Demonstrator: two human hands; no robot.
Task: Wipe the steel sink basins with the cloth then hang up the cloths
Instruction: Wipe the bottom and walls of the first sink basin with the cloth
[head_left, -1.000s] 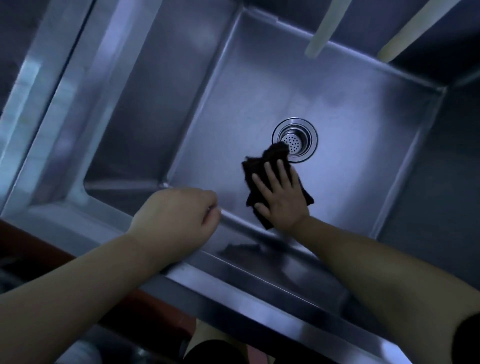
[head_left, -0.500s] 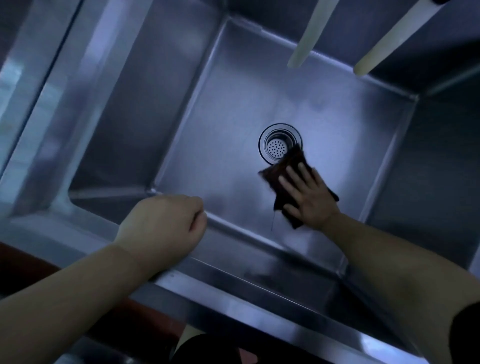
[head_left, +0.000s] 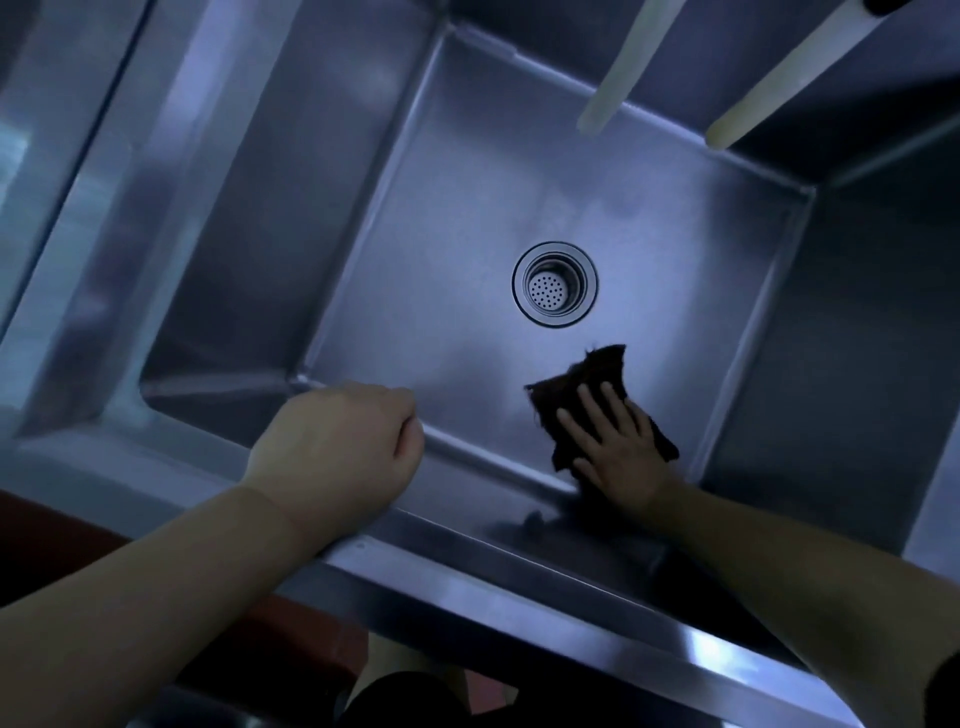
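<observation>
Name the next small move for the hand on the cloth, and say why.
Probably sweep the cloth left along the basin floor. The right hand presses it flat near the front right corner, below the drain; the floor toward the left wall lies uncovered. The left hand rests curled at the front rim.

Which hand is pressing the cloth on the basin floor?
The right hand, fingers spread flat on the dark cloth; the left hand is curled, holding nothing.

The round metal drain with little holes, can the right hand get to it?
Probably yes. The right hand presses the dark cloth flat on the steel basin floor, near the round metal drain, with nothing between.
</observation>
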